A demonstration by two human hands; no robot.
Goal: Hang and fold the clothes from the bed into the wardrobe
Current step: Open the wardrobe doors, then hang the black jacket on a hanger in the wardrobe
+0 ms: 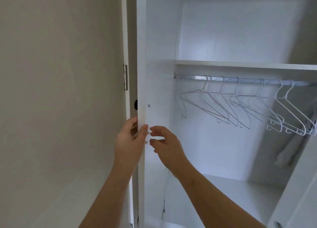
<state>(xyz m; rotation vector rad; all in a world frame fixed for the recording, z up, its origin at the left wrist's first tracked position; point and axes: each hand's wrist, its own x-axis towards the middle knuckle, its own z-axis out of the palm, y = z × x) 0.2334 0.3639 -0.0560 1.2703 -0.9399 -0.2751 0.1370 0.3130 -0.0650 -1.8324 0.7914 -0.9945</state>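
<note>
The white wardrobe stands open in front of me. Its left door [155, 56] is swung out, edge towards me. My left hand [128, 142] grips that door's edge, fingers behind it and thumb on the inner face. My right hand [167, 142] hovers just beside it at the inner face, fingers loosely curled, holding nothing. Inside, several bare white wire hangers [223, 106] hang on a metal rail [243, 80]. No clothes from the bed are in view.
A white shelf [240, 64] runs above the rail and a lower board [240, 184] lies beneath the hanging space. A pale garment [288, 152] hangs at the far right. The right door [300, 193] juts in at the lower right. A beige wall [60, 90] fills the left.
</note>
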